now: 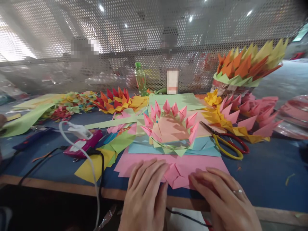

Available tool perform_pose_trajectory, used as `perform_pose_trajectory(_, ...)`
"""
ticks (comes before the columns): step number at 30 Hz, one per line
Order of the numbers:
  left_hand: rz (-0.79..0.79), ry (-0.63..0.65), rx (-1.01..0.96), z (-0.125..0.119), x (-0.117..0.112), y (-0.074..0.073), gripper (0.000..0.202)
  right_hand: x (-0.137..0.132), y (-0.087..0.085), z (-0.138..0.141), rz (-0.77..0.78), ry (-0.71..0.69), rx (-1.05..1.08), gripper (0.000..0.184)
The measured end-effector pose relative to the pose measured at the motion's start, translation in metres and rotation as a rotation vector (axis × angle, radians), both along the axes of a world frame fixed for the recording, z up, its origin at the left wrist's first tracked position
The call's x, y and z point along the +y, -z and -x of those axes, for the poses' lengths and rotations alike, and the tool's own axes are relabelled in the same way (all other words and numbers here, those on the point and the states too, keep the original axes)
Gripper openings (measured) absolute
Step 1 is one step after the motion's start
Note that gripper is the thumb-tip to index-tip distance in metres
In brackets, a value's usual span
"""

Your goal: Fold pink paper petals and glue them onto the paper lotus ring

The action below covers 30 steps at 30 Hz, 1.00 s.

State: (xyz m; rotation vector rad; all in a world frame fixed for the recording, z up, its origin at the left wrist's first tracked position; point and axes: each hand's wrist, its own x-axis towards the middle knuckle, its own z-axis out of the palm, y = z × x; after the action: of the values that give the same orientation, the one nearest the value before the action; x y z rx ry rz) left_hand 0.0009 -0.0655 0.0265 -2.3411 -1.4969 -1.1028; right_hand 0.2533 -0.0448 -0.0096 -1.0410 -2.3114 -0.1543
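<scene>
A folded pink paper piece point(175, 176) lies on a stack of pink sheets point(125, 164) at the table's front edge. My left hand point(146, 189) rests over the left of it, fingers stretched out and lying flat on the pink paper. From the right, my right hand point(225, 195), with a ring on one finger, touches the folded piece's right side. Its fingers are extended and slightly bent, gripping nothing visible. Just beyond both hands, a ring of pink folded paper petals point(167, 107) on a pale green base stands on blue sheets point(207, 149).
Red-and-yellow-handled scissors point(226, 147) lie to the right. Left are a magenta power strip point(84, 144) with cables and several paper scraps point(69, 106). Behind stand a green-capped bottle point(141, 78) and a perforated metal panel point(115, 70). Folded paper flowers point(247, 64) rise at the right.
</scene>
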Motion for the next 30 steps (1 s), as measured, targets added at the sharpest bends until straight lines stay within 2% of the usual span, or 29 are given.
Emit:
perform_pose_trajectory(5,0.096,0.139,-0.021,-0.002,0.012,0.001,0.026,-0.001,-0.005,0.000,0.017,0.017,-0.050,0.052)
perform_pose_trajectory(10,0.110,0.167,0.061,0.000,0.006,-0.002,0.029,0.000,-0.012,0.005,-0.003,0.066,-0.137,0.053)
perform_pose_trajectory(17,0.113,0.184,0.022,-0.001,0.000,0.003,0.028,0.009,-0.022,0.024,-0.032,0.092,-0.116,0.052)
perform_pose_trajectory(20,0.040,0.189,-0.021,-0.001,-0.001,0.004,0.026,0.013,-0.023,0.027,-0.014,0.086,-0.115,0.051)
perform_pose_trajectory(25,0.087,0.166,0.004,0.001,-0.002,0.005,0.026,0.008,-0.031,0.032,-0.077,-0.060,0.008,0.040)
perform_pose_trajectory(28,0.079,0.173,-0.041,0.001,-0.002,0.007,0.025,0.006,-0.038,0.037,-0.028,-0.133,0.092,0.028)
perform_pose_trajectory(30,0.071,0.176,-0.062,0.000,-0.001,0.007,0.024,0.008,-0.040,0.040,0.021,-0.130,0.099,0.027)
